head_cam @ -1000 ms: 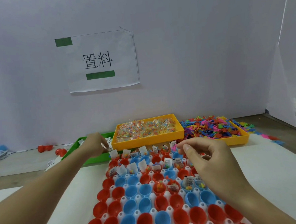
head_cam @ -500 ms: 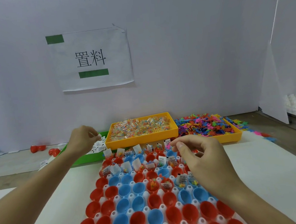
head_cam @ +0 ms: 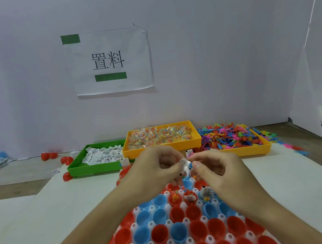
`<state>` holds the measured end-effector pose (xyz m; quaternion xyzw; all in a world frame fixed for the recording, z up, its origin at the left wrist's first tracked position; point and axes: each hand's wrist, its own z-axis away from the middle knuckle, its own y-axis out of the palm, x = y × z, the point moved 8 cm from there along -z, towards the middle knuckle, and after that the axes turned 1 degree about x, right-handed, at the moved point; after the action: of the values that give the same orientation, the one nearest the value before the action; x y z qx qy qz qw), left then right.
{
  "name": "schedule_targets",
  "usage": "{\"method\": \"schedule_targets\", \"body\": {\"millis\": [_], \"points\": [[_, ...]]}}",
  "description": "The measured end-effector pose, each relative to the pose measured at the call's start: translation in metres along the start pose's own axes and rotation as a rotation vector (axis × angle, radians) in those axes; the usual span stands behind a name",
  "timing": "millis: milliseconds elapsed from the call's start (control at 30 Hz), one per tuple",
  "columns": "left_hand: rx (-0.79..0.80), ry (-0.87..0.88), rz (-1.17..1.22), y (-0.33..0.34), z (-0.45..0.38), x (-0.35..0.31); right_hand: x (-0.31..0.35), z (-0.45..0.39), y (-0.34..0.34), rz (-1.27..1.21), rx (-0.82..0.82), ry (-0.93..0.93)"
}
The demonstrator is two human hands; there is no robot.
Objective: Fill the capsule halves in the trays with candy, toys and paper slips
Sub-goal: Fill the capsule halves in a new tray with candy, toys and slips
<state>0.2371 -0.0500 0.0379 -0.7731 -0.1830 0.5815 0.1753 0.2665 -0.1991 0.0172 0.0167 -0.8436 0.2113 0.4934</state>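
Observation:
A white tray (head_cam: 151,224) holds several red and blue capsule halves (head_cam: 160,234); the near rows are hollow, the far ones carry candy, toys and slips. My left hand (head_cam: 155,167) and my right hand (head_cam: 214,167) meet above the tray's far rows. Both pinch small white paper slips (head_cam: 184,164) between thumb and fingers. Behind stand a green bin of paper slips (head_cam: 78,167), an orange bin of wrapped candy (head_cam: 161,147) and an orange bin of coloured plastic toys (head_cam: 252,150).
Loose red capsule halves (head_cam: 65,160) lie left of the green bin. Stray toys (head_cam: 297,150) spill off the right bin. A paper sign (head_cam: 107,61) hangs on the back wall. A white board (head_cam: 307,97) leans at the right.
My left hand left the green bin and came right to meet my right hand over the tray. The slips are now between both hands. The view shifted left.

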Motion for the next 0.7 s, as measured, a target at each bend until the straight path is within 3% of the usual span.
{"method": "schedule_targets", "body": {"millis": [300, 567, 700], "points": [[0.127, -0.007, -0.008, 0.010, 0.005, 0.000, -0.001, -0.001, 0.003, -0.030, 0.056, 0.009], [0.121, -0.062, 0.185, 0.010, 0.005, 0.000, 0.001, 0.000, 0.000, -0.071, 0.036, 0.001], [0.181, -0.137, 0.447, 0.017, 0.006, 0.004, 0.006, -0.001, -0.002, -0.088, 0.016, -0.016]]}}
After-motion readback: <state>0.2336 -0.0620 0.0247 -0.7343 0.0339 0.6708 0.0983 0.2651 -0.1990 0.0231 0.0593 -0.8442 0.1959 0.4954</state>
